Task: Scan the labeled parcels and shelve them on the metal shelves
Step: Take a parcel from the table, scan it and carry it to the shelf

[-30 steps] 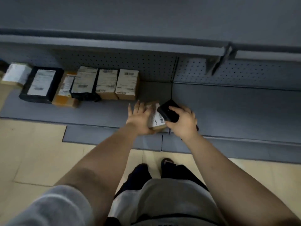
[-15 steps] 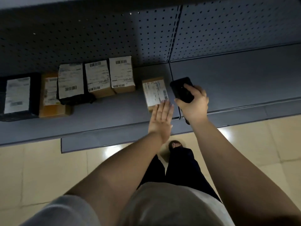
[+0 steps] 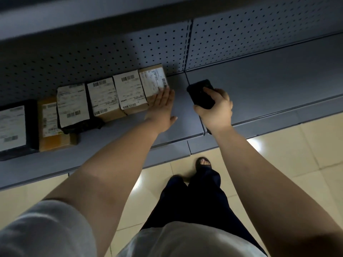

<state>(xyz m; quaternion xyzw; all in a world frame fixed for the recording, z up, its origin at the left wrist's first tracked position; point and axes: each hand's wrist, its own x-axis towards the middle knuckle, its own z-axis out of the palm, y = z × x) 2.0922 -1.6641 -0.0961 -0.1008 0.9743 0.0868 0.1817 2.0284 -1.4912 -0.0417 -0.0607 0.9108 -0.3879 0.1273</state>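
With flat fingers the left hand pressed the rightmost parcel into the row, completing shelving; the right hand gripped the scanner, and fetching another parcel came next.

Grey metal shelf (perforated back panel), row of labelled parcels lying along its rear

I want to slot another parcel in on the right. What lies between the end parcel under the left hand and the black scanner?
In the head view, only bare grey shelf lies between the end parcel, touched by the left hand, and the scanner gripped by the right hand.
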